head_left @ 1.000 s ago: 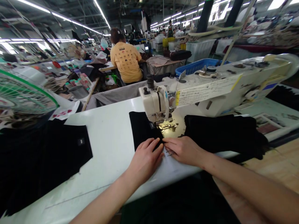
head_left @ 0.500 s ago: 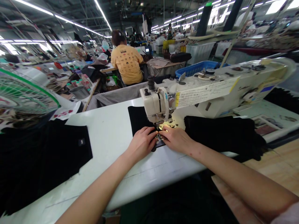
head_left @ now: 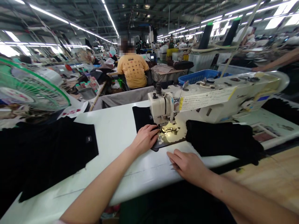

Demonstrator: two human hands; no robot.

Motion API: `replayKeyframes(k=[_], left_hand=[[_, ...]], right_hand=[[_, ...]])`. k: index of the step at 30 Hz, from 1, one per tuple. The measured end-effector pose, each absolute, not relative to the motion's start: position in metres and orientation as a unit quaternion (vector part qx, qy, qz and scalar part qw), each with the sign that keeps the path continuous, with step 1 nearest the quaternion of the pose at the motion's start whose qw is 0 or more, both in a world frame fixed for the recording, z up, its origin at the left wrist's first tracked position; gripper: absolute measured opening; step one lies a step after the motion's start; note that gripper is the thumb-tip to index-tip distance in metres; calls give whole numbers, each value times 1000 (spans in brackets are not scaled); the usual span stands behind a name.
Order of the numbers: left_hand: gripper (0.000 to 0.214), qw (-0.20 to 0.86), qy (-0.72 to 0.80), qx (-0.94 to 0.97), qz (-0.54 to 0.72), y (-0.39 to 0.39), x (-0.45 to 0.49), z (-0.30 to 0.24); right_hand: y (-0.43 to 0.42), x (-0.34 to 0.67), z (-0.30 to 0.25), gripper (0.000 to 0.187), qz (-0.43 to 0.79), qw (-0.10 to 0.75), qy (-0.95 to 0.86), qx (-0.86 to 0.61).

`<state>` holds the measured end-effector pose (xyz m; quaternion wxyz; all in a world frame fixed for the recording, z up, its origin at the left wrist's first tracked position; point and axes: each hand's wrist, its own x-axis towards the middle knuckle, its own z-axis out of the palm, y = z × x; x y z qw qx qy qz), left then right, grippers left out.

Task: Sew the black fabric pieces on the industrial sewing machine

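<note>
My left hand (head_left: 146, 139) lies flat, fingers stretched, on a small black fabric piece (head_left: 142, 117) that runs under the head of a white sewing machine (head_left: 210, 95). Its fingertips reach the presser foot (head_left: 168, 128) on the lit metal plate. My right hand (head_left: 187, 165) rests on the white table (head_left: 112, 137) nearer to me, fingers loosely extended over small metal snips (head_left: 172, 168), apart from the fabric.
A pile of black fabric (head_left: 224, 140) lies right of the needle. A larger stack of black pieces (head_left: 46, 152) covers the table's left. A green-rimmed fan (head_left: 28, 87) stands at far left. A person in a yellow shirt (head_left: 133, 70) sits ahead; a blue basket (head_left: 198, 76) is behind the machine.
My right hand has drawn back from the presser foot toward me and now rests on the table. My left hand stayed on the black piece, which has moved further under the machine.
</note>
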<state>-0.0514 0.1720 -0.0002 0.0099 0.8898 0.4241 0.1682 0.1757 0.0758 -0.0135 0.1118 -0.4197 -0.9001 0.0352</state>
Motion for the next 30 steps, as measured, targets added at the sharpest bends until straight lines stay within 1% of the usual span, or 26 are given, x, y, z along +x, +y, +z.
replayKeyframes(k=[2,7,11,12,15,18,21,24,26,28,30], left_hand=[[34,7,455,875,163,171,-50,-4],[55,2,547,830,113,165,-44,-10],[60,13,558,825,94,139,-42,-5],[59,23,558,823,100,131,-44,-1],[42,56,615,774,140,118,-58,12],[39,36,734,657,166,124,-78,25],[31,17,807,567,165,137,-92,27],[23,25,824,537,177,148,-100,21],[18,26,824,531,196,151,-108,20],[19,17,820,531,214,146,-123,30],[22,-5,808,542,230,132,-143,52]], right_hand=[[73,176,-19,38,25,118,-900,-418],[75,176,-19,34,-9,139,-904,-405],[63,183,-19,35,-9,120,-907,-404],[59,186,-21,38,-6,118,-907,-404],[49,196,-29,42,-11,129,-909,-397],[44,203,-39,39,-32,161,-909,-383],[44,208,-51,38,-51,215,-907,-358],[50,213,-64,38,-64,274,-899,-335],[54,215,-71,38,-67,297,-897,-321],[57,217,-72,38,-65,297,-899,-316],[56,216,-67,38,-58,277,-904,-321]])
